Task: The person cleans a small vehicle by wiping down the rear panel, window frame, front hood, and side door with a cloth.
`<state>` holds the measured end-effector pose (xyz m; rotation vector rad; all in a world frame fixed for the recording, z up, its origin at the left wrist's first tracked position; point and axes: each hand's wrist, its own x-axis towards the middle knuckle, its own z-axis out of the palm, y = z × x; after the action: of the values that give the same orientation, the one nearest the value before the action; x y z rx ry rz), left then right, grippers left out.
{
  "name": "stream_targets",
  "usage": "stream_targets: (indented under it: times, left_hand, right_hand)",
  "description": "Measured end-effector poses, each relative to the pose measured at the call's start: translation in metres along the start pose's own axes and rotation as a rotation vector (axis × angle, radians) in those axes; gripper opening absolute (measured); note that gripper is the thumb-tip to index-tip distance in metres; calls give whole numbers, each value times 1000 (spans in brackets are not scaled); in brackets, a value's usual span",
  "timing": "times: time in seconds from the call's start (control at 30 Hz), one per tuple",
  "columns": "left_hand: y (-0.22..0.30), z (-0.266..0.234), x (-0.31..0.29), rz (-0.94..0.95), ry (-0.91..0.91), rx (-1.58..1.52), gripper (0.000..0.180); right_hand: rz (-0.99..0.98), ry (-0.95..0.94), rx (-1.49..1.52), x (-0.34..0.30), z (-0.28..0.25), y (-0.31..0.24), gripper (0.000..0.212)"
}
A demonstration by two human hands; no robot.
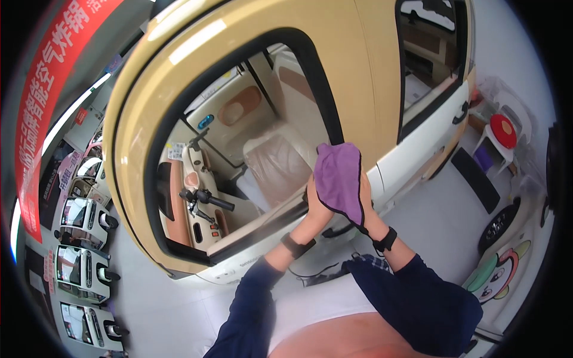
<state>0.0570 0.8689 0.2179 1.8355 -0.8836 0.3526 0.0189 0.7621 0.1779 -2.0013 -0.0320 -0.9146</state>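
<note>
Purple cloth [339, 179] is grasped between your left hand [319, 206] and right hand [369, 206], fingers mostly hidden, before the yellow vehicle [367, 65]. Current step: apparently folding; next move likely requires aligning its edges.

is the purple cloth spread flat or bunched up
Bunched up: the purple cloth sits gathered between the left hand and right hand, its black edges converging at a lower corner.
</note>
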Motion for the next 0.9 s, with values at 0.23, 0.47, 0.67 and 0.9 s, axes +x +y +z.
stream_targets:
  times: [0.23, 0.47, 0.67, 0.9]
  left_hand:
    - [7, 10, -30, 133, 29, 323, 41]
    - [-2, 17, -80, 152, -142, 626, 32]
    - [6, 14, -118, 52, -429, 396, 31]
    - [10, -10, -161, -266, -283, 421, 40]
  right_hand:
    - [222, -117, 391, -34, -11, 1, 47]
    - [88, -231, 29, -62, -27, -20, 52]
    - [31, -384, -38, -128, -47, 31, 48]
    - [37, -625, 34, -122, -34, 7, 56]
